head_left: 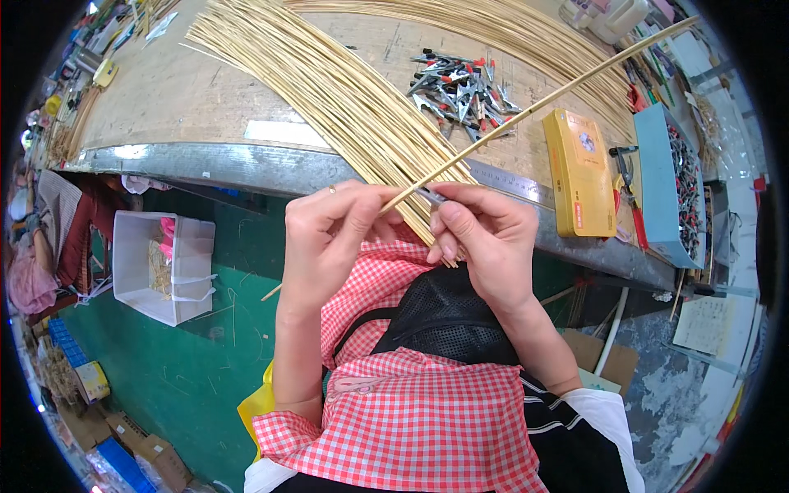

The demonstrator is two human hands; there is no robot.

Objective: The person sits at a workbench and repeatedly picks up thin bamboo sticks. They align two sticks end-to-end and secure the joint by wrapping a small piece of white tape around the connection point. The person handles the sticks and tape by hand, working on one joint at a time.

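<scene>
My left hand [339, 232] is closed, its thumb and fingers pinching a thin bamboo stick [536, 107] near its lower end. The stick slants up to the far right, over the bench. Close beside it, my right hand [488, 232] pinches a small metal clip [433, 196] against the stick; my fingers hide part of the clip. Beneath both hands, a thick bundle of pale bamboo sticks [304, 90] lies across the bench edge, its near ends jutting toward my lap. Beyond them is a heap of small metal clips [464, 89] with red and black tips.
The wooden workbench [156, 103] has a metal front edge. To the right are a yellow tin [579, 174], red-handled pliers [638, 222] and a blue box [657, 185] of clips. More sticks [493, 33] lie behind. A white bin [136, 255] stands on the green floor; a person sits far left.
</scene>
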